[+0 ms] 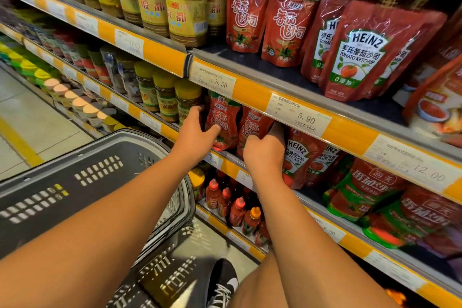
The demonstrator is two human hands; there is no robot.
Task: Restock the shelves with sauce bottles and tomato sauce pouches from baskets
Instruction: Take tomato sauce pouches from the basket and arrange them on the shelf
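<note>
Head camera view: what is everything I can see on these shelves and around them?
Green-topped tomato sauce pouches: two, red, top shelf; two more on the middle shelf between the hands.
Heinz ketchup pouches: at least two, red, top shelf right; at least two more on the middle shelf.
Yellow-lidded jars: several, yellow, top shelf left.
Small sauce bottles: several, red, lower shelf.
Price strips: orange with white tags, along the shelf edges.
Basket: one, dark grey, lower left.
Shoe: one, black with white laces, on the floor.
Left hand: grips the leftmost middle-shelf pouch.
Right hand: fingers behind the next pouch.
</note>
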